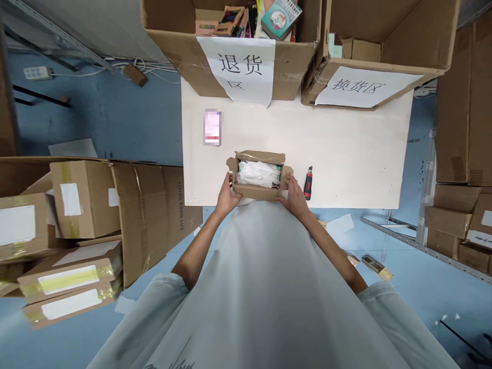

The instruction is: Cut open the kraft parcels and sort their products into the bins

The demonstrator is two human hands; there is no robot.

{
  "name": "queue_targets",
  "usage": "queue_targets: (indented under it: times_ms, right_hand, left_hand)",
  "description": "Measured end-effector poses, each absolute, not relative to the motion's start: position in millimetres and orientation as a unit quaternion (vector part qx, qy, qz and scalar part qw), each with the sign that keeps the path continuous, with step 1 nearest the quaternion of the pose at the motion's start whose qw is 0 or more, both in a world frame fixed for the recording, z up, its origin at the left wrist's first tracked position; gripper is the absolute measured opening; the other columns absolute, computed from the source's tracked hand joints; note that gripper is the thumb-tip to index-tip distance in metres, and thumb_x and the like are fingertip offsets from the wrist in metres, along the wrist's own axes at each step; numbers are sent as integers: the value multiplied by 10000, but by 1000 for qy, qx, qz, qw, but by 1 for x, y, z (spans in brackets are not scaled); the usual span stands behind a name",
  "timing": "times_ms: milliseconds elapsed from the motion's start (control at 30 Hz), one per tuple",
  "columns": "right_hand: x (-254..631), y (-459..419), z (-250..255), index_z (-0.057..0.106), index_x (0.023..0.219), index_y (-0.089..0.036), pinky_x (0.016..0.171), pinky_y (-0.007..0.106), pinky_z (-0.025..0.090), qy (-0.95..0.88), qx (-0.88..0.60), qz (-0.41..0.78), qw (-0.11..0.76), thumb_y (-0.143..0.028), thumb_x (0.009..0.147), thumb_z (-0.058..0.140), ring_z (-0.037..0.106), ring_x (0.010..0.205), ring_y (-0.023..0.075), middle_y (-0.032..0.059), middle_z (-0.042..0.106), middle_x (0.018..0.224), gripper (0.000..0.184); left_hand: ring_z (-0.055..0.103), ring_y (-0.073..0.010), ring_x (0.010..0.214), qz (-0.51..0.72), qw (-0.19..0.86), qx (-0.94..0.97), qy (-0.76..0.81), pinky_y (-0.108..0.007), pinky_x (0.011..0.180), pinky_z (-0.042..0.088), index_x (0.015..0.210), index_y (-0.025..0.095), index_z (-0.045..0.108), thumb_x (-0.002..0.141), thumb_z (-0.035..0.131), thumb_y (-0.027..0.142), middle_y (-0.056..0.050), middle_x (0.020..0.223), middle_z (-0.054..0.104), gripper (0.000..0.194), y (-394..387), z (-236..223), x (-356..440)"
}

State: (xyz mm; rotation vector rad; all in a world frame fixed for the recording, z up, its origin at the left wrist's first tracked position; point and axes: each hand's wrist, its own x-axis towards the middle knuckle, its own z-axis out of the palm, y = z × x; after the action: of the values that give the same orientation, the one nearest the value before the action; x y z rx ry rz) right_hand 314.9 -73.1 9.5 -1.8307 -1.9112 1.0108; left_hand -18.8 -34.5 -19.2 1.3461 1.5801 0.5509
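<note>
A small cardboard box [257,191] stands at the table's near edge with its flaps folded outward. Inside it lies a white plastic-wrapped item [257,173], with a bit of green at its right end. My left hand [228,197] grips the box's left end, thumb in front and fingers at the side. On the opposite end, my right hand [295,199] is closed around the right side, by the flap. Just right of that hand, a red and black utility knife [308,183] lies on the white table [346,154].
A blurred pinkish card-like item [212,127] lies at the table's left. Two big labelled cartons stand at the back, a left one [172,56] with books and a right one [415,46] with small boxes. Taped parcels [86,200] fill a carton on the left.
</note>
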Motion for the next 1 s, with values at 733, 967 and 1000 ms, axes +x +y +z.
queue_targets:
  times_ms: [733, 967, 1000]
  right_hand:
    - [314, -60, -25, 785, 1326, -274, 1177, 505, 595, -453, -662, 543, 247, -736, 982, 661, 660, 1428, 334, 136, 695, 1559, 589]
    - [316, -41, -10, 788, 1204, -211, 1021, 474, 650, -438, -720, 494, 213, -799, 1019, 541, 783, 1129, 312, 144, 827, 1273, 665]
    - [316, -40, -12, 782, 1244, -207, 1026, 488, 652, -430, -728, 493, 205, -789, 1019, 542, 789, 1142, 318, 157, 825, 1307, 668]
  left_hand:
    - [747, -364, 1309, 257, 568, 454, 637, -477, 1189, 571, 1225, 161, 826, 879, 797, 714, -145, 1340, 833, 653, -12, -20, -14]
    - [792, -358, 1273, 237, 555, 433, 670, -509, 1157, 611, 1299, 205, 843, 969, 751, 644, -134, 1373, 842, 557, 0, -10, 6]
    - [793, -360, 1274, 223, 557, 428, 676, -517, 1167, 606, 1285, 199, 844, 977, 742, 620, -144, 1373, 841, 531, 1, -13, 8]
